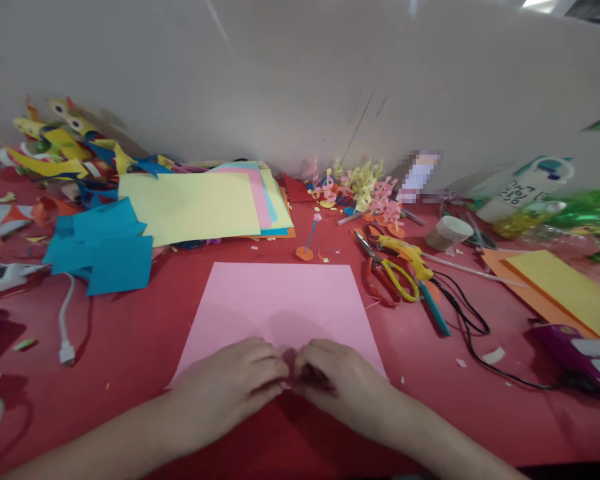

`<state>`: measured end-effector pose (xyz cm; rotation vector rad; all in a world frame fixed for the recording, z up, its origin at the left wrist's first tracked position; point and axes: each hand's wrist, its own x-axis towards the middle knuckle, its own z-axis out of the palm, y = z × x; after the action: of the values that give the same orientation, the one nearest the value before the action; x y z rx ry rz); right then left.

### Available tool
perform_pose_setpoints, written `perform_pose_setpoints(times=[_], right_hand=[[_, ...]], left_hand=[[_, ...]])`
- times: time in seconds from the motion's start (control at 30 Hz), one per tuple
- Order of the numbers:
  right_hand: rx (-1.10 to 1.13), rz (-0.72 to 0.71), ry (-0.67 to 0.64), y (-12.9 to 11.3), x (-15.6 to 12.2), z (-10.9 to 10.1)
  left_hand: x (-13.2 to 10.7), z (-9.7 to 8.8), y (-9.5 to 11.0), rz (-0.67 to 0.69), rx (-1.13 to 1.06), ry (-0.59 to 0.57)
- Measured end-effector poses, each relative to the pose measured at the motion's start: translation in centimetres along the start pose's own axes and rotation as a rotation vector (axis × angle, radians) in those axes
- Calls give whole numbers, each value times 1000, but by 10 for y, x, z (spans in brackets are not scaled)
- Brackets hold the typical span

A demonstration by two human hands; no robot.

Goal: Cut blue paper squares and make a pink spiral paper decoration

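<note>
A pink paper sheet (280, 300) lies flat on the red table (130, 340) right in front of me. My left hand (230, 387) and my right hand (335, 380) rest on the sheet's near edge, knuckles up and fingertips meeting in the middle. Both hands have their fingers curled in a pinch on that near edge of the pink sheet. What lies under the fingertips is hidden.
A stack of yellow, pink and blue sheets (200, 203) and blue scraps (105, 250) lie at the back left. Scissors (387, 273), a glue gun (410, 257) with black cord, a tape roll (449, 233) and paper curls (365, 187) sit to the right. Orange and yellow card (560, 287) lies far right.
</note>
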<state>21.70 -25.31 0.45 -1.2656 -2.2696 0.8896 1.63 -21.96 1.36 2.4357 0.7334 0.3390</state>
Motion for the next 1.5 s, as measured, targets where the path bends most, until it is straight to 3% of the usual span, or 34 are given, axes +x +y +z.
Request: perform_pose_setpoints(times=[0.1,0.2,0.53,0.7,0.83,1.33,1.5], right_hand=[[13,32,21,7,0,4],[24,47,21,10,-4,6],[-13,-33,-20,7,-4,4],[-278,-243,-116,9,-5,3],[-475,-350,-105,10,-4,6],[-444,-356,-92,8,0,5],[-449,-362,-90,9,0,6]], left_hand=[[-11,-15,-7,-135,-86,-99],[-22,-24,-14,-210,-147,-113],[-28,-23,-16,-237,37,-160],[-28,-23,-16,-207,41,-147],[-25,-26,-15,-204,60,-174],[-45,-42,-26,-276,-85,-169],[-40,-45,-19,-419,-20,-205]])
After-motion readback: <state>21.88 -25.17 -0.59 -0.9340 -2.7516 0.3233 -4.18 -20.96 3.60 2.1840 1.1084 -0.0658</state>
